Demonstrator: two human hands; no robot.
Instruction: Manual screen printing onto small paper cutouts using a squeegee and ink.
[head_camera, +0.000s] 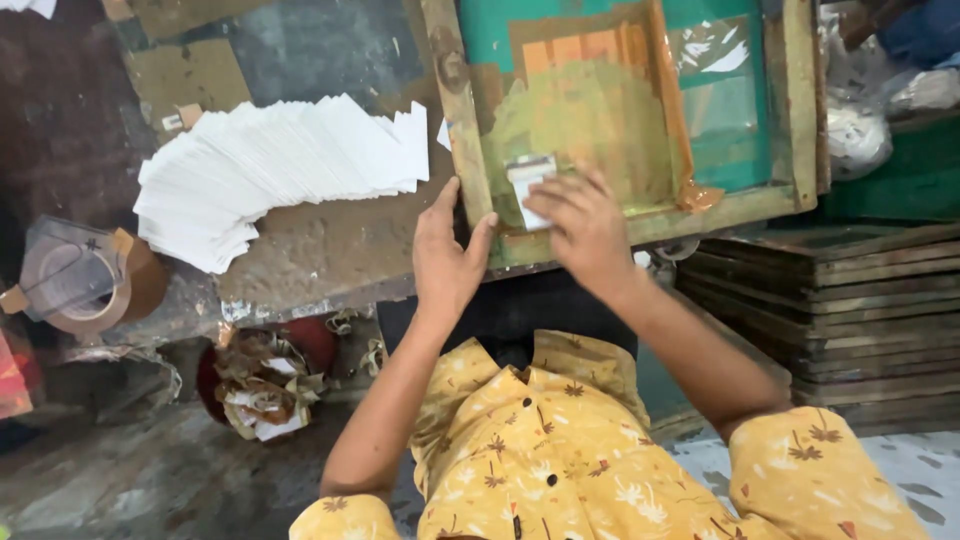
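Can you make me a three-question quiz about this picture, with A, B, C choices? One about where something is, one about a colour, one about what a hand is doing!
1. Where is the fanned pile of white paper cards?
A. left of the wooden printing frame
B. inside the frame
C. on the floor

2. What colour is the shirt?
A. blue
B. yellow
C. red

3. What is the right hand doing?
A. hanging free
B. holding tape
C. pressing a small white tool on the frame's mesh

Answers: 1 A, cards lie on the worktable beside it; 2 B, yellow with leaf print; 3 C, fingers cover the tool.
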